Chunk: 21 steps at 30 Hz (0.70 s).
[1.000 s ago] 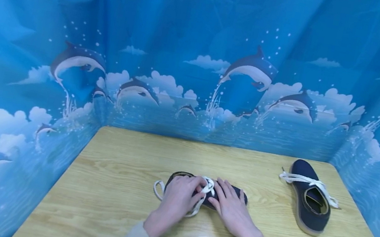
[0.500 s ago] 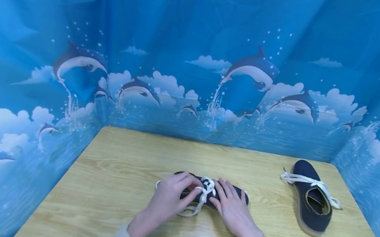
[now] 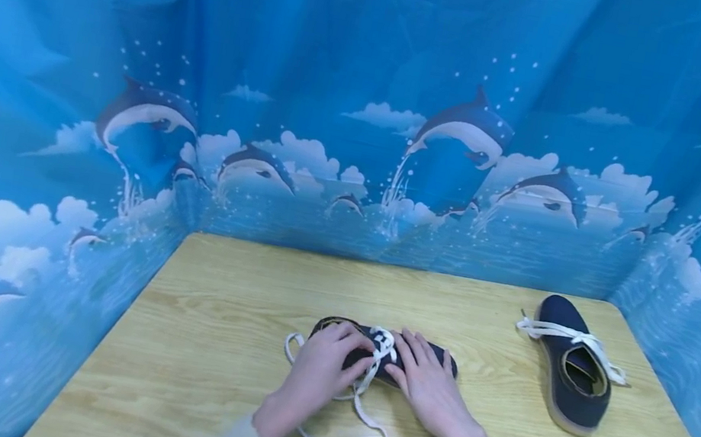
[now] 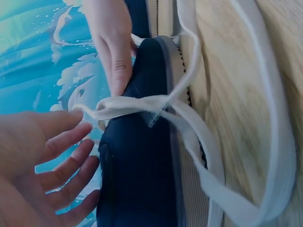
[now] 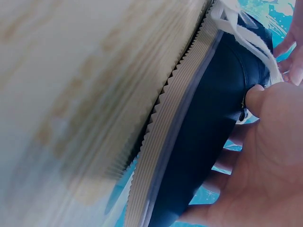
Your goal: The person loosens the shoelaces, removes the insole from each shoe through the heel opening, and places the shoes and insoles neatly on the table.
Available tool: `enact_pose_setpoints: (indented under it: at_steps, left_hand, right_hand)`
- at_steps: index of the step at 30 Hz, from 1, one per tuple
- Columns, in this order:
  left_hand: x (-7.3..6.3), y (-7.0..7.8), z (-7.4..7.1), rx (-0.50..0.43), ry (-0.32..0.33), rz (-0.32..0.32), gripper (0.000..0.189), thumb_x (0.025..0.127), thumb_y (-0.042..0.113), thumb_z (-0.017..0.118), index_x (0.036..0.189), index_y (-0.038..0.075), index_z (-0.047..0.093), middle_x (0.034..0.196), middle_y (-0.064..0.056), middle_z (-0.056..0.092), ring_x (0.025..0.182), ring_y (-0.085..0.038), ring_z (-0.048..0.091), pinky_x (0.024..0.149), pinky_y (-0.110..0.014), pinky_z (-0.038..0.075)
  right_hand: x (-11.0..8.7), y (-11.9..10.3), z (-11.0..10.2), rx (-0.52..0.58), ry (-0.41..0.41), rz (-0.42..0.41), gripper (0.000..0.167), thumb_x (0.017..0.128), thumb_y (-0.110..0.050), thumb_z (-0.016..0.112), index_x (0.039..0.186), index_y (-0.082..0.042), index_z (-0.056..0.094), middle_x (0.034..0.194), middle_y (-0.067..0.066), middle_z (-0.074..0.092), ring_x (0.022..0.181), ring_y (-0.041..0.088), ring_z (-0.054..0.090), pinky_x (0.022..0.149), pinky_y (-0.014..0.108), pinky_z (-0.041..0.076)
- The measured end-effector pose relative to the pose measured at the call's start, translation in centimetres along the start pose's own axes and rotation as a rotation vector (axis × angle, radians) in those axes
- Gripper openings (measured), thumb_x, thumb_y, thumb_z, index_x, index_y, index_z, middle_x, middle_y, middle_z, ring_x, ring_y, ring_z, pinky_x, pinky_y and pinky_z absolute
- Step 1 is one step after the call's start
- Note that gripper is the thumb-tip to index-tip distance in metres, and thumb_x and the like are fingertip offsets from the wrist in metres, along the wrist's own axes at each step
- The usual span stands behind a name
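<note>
- Since the earlier head frame, the white lace (image 3: pixel 367 380) has spread onto the table (image 3: pixel 217 351); the dark shoe (image 3: pixel 355 358) lies mid-table.
- Left wrist: left hand (image 4: pixel 21 161) at the lace; cannot tell if it pinches.
- Right wrist: straight-fingered right hand (image 5: pixel 270 151) rests on the shoe.

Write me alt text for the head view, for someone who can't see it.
A person's left hand is at the white lace of a dark blue lace-up shoe, while the right hand rests across its toe end. The lace trails onto a wood-grain table. A similar second shoe stands farther right, before a blue dolphin-print backdrop.
</note>
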<state>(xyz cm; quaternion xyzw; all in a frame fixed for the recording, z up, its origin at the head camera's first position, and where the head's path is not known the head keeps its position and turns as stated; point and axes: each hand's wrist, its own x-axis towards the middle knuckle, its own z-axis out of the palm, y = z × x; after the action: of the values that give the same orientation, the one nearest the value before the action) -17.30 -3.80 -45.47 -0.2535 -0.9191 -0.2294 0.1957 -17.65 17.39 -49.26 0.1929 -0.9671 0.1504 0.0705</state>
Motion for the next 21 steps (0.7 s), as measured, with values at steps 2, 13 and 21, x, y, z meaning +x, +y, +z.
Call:
enact_pose_setpoints:
  at_steps: [2,13,21]
  left_hand:
    - [0.2,0.0,0.3,0.014,0.011,0.015,0.023,0.083,0.035,0.083,0.102,0.023,0.077,0.1,0.005,0.068,0.094,-0.015,0.064,0.088,-0.035,0.053]
    - [2.9,-0.2,-0.1,0.052,0.146,0.004,0.009,0.088,0.025,0.08,0.091,0.021,0.072,0.076,0.011,0.068,0.058,-0.004,0.056,0.052,-0.017,0.042]
    - [5.0,-0.3,-1.5,-0.068,0.073,-0.068,0.021,0.097,0.02,0.07,0.117,0.014,0.066,0.096,0.003,0.078,0.069,-0.007,0.071,0.053,-0.018,0.051]
  right_hand:
    - [0.0,0.0,-0.1,0.001,-0.002,0.0,0.056,0.107,-0.041,0.048,0.153,-0.01,0.043,0.155,0.017,0.045,0.143,0.041,0.04,0.106,0.077,0.029]
    - [-0.1,-0.1,-0.1,-0.009,0.014,-0.006,0.055,0.106,-0.04,0.049,0.152,-0.011,0.045,0.154,0.018,0.045,0.141,0.041,0.041,0.105,0.078,0.03]
    - [0.0,0.0,0.0,-0.001,-0.005,0.004,0.055,0.107,-0.042,0.048,0.154,-0.013,0.043,0.156,0.017,0.043,0.143,0.04,0.04,0.107,0.077,0.028]
